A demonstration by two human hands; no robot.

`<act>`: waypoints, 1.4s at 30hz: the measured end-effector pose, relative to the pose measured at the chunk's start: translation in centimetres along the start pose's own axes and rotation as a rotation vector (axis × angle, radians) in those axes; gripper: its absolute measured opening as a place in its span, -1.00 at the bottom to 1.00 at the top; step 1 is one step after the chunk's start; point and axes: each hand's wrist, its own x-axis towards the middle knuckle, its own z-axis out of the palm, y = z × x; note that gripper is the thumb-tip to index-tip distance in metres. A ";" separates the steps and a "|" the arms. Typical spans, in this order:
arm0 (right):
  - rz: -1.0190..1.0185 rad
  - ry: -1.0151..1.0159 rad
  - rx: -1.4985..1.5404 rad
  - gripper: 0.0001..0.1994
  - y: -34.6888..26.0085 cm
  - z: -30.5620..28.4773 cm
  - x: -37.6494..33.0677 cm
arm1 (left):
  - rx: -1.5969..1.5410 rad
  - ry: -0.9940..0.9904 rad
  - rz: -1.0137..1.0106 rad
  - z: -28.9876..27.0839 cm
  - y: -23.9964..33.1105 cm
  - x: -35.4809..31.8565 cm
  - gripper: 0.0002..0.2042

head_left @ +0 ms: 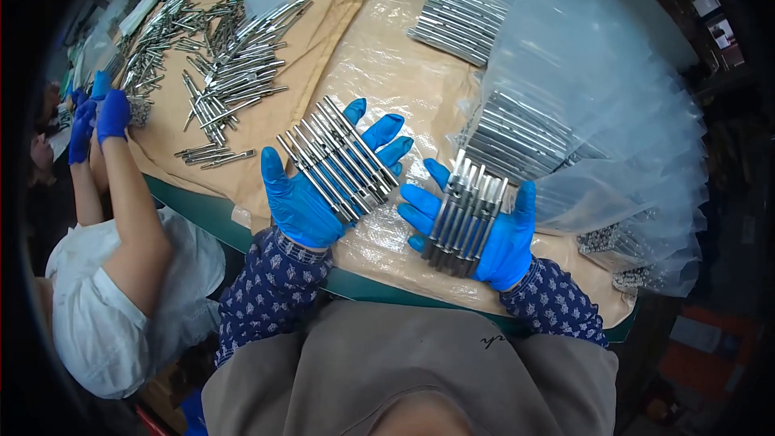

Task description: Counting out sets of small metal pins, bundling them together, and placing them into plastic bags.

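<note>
My left hand (305, 214), in a blue glove, is turned palm up with its fingers spread and holds a slanting row of slim metal rods (340, 163) side by side across the palm. Flat or notched pieces show along these rods. A second row of metal rods (467, 214) lies on my right hand (508, 246), also gloved in blue and palm up. Its thumb is stretched out, and its fingers reach out from under the rods on the left. Both hands are above the plastic-covered table, a short gap apart.
Loose metal rods (234, 73) lie heaped on brown paper (311, 60) at the far left. Stacked rods (517, 133) rest on the right beside clear plastic bags (597, 89), with another stack (460, 20) farther back. At the left, a co-worker's gloved hands (113, 115) are near the heap.
</note>
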 end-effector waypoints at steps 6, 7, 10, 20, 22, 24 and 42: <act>0.017 0.121 -0.062 0.10 0.4 0.1 0.2 | 0.049 0.031 -0.018 0.6 -0.2 0.3 0.07; 0.037 0.110 -0.062 0.10 0.4 0.2 0.3 | -0.026 -0.016 -0.036 0.1 -0.2 0.2 -0.07; -0.007 0.120 -0.139 0.06 0.3 0.2 0.2 | 0.029 0.074 -0.016 0.6 -0.1 -0.3 0.03; -0.025 0.115 -0.150 0.03 0.4 0.2 -0.1 | 0.070 -0.035 -0.056 1.1 -0.7 0.1 0.18; -0.040 0.133 -0.114 0.03 0.4 0.1 -0.1 | 0.048 -0.051 -0.084 1.1 -0.9 0.6 0.16; -0.042 0.136 -0.143 0.03 0.3 0.1 0.1 | 0.025 -0.034 -0.087 0.7 -0.9 0.7 0.11; -0.046 0.104 -0.123 -0.02 0.1 -0.4 -0.2 | 0.115 -0.016 -0.122 1.0 -1.3 0.1 0.18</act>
